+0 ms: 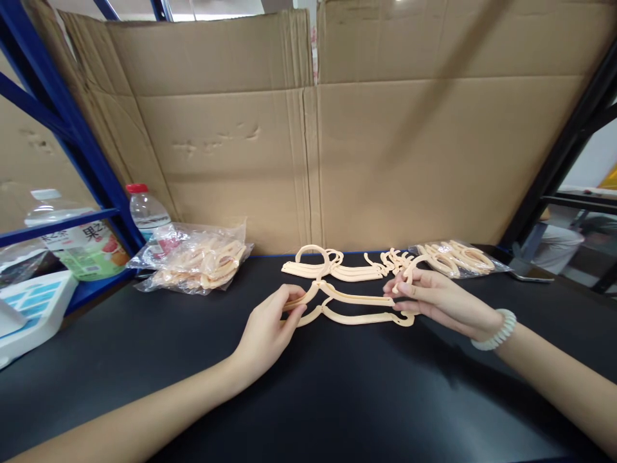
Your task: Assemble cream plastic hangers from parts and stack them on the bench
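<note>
My left hand [270,325] pinches the left arm of a beige plastic hanger [359,296], raised a little over the table. My right hand [436,299] is at the hanger's right end, its fingers closed on a small curved beige hook [411,273]. Whether the hook touches the hanger's end, I cannot tell. Just below lies another beige hanger [359,318], with a hook piece [405,319] at its right end. Behind my hands sit a stack of hanger parts [357,274] and a pile of loose hooks [389,260].
A clear bag of beige parts [207,260] lies on the black table [308,399] at left, another bag [456,257] at right. Bottles [87,238] and a white-and-blue object [41,312] stand far left. Cardboard [231,141] walls the back, between blue [72,128] and dark frame posts.
</note>
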